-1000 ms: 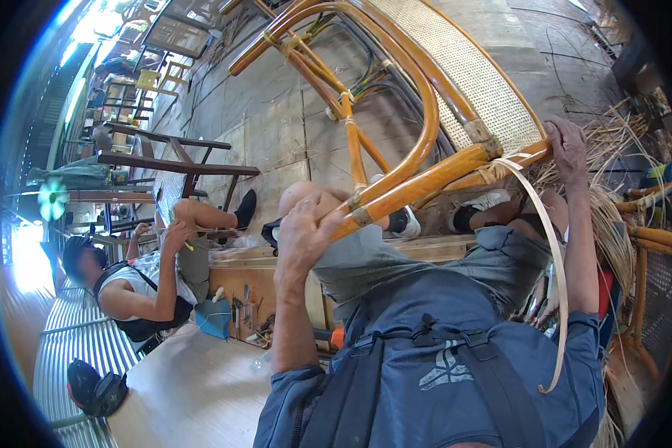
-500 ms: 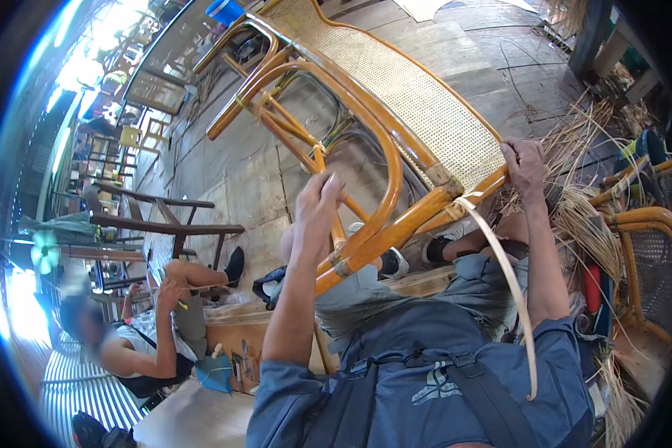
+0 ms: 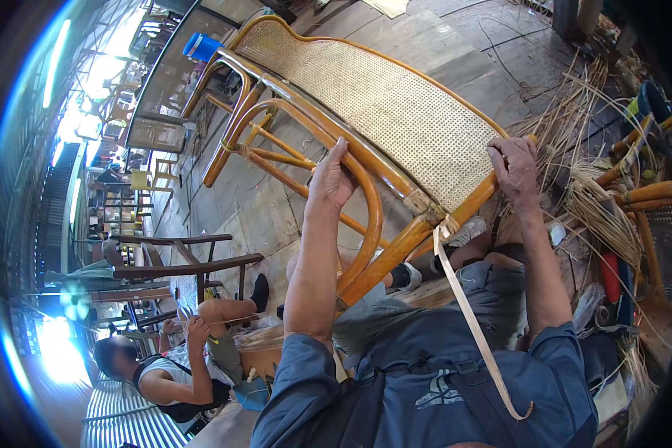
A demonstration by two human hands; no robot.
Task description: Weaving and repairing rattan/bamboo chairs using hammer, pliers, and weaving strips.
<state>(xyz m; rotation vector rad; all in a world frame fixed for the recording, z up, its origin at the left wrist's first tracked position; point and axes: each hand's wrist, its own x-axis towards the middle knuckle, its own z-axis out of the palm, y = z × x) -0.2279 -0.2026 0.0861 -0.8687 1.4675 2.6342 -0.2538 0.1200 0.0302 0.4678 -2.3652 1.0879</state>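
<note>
A long rattan chair [image 3: 392, 257] lies tipped across my lap, its woven cane panel [image 3: 381, 97] stretching away to the upper left. My left hand [image 3: 333, 178] is closed round the curved rattan arm, thumb along the pole. At the near right corner my right hand [image 3: 514, 168] grips the end of the frame, fingers curled over it. A pale flat cane strip [image 3: 474, 313] is wrapped at the corner joint between my hands. Its loose end hangs down over my shirt and curls at the tip.
Loose cane strands [image 3: 582, 175] lie heaped at the right, near another rattan chair [image 3: 646, 196]. To the left, a co-worker [image 3: 172, 377] sits beside a dark wooden chair [image 3: 190, 269]. A blue container [image 3: 201, 47] shows by the chair's far end.
The chair has shifted and turned, showing more of its cane panel. My left hand has moved up onto the curved arm. The loose strip now hangs further left.
</note>
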